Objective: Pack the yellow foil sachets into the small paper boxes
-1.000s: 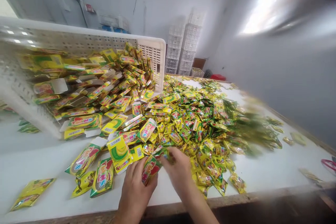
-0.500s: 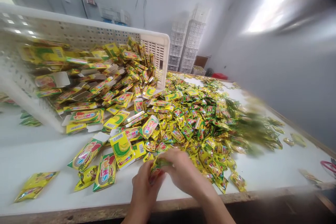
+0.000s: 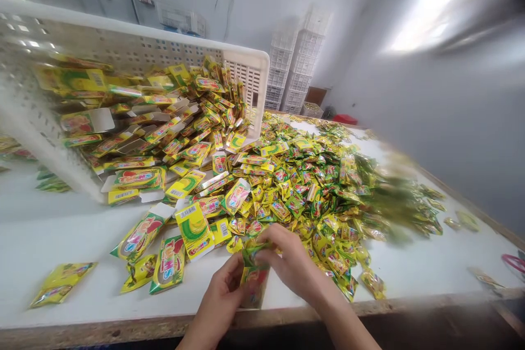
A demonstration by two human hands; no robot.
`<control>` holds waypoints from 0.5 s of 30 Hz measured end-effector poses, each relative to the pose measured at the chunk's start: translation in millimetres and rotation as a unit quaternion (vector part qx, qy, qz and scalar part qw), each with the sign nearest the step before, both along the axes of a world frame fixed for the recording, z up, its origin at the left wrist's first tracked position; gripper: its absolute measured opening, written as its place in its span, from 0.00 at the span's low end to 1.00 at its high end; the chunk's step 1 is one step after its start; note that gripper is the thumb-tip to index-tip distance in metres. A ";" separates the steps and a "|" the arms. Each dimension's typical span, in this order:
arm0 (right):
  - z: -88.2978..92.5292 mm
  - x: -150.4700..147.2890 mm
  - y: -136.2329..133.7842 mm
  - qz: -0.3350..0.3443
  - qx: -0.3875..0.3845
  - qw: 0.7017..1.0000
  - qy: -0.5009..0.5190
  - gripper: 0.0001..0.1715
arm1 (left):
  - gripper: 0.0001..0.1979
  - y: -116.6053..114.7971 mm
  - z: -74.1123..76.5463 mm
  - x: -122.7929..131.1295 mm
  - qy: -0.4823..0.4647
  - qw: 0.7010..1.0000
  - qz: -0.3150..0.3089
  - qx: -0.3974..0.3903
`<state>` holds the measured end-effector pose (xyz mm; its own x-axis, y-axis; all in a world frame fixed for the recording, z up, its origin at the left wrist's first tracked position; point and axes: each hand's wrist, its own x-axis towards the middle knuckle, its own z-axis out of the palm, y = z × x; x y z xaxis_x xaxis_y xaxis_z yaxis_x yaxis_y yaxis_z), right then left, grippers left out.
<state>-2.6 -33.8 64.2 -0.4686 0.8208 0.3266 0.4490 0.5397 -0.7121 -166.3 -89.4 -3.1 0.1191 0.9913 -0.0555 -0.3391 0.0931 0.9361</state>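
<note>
Near the table's front edge, my left hand (image 3: 221, 295) is closed around the side of a small candy box (image 3: 253, 290), which stands tilted with its front toward me. My right hand (image 3: 289, 262) pinches a shiny green and yellow candy packet (image 3: 251, 254) at the box's upper end; whether the packet is partly inside cannot be made out. Just left of my hands lie flat printed boxes (image 3: 194, 229) and another upright-printed box (image 3: 168, 265). A yellow packet (image 3: 139, 273) rests between boxes there. Behind my hands spreads a large pile of candy packets (image 3: 295, 202).
A white plastic basket (image 3: 262, 93) lies on its side at left, spilling many boxes (image 3: 139, 178) onto the white table (image 3: 82, 240). A lone packet (image 3: 61, 283) is at front left. Stacked crates (image 3: 303, 54) stand by the far wall. A pink ring-shaped handle (image 3: 512, 262) shows at right.
The box now shows below my hands, held more upright, with the packet at its top end. My left hand has shifted slightly down and left. The view has swung a little.
</note>
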 end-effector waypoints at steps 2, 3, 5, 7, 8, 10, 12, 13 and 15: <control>-9.6 -2.1 -1.1 -0.030 0.029 0.999 0.021 0.14 | 0.18 -0.4 2.5 1.7 0.001 1.000 0.001 0.002; -14.9 -3.4 -3.0 -0.036 0.046 0.998 0.024 0.13 | 0.18 -0.2 2.5 1.8 0.007 1.000 0.005 0.004; -22.9 -4.9 -9.2 -0.032 0.066 0.997 0.007 0.11 | 0.18 0.6 0.8 1.0 0.030 0.999 0.016 0.005; -24.4 -4.1 -16.5 -0.012 0.070 0.997 -0.043 0.07 | 0.19 1.7 -2.3 -0.6 0.053 0.998 0.013 0.010; -22.4 -3.0 -19.7 0.000 0.073 0.995 -0.075 0.04 | 0.19 2.2 -4.0 -1.3 0.062 0.998 0.005 0.016; -14.8 -0.6 -23.8 0.022 0.082 0.988 -0.130 0.06 | 0.19 3.0 -7.2 -2.2 0.074 0.997 -0.021 0.030; -7.4 1.6 -24.7 0.041 0.087 0.983 -0.153 0.11 | 0.20 3.0 -9.3 -3.2 0.083 0.995 -0.039 0.040; -5.4 2.6 -24.4 0.048 0.085 0.984 -0.146 0.11 | 0.21 2.3 -9.9 -4.1 0.087 0.995 -0.040 0.040; -7.1 5.5 -24.0 0.046 0.060 0.994 -0.081 0.08 | 0.20 -1.0 -9.3 -7.2 0.099 0.994 -0.027 0.022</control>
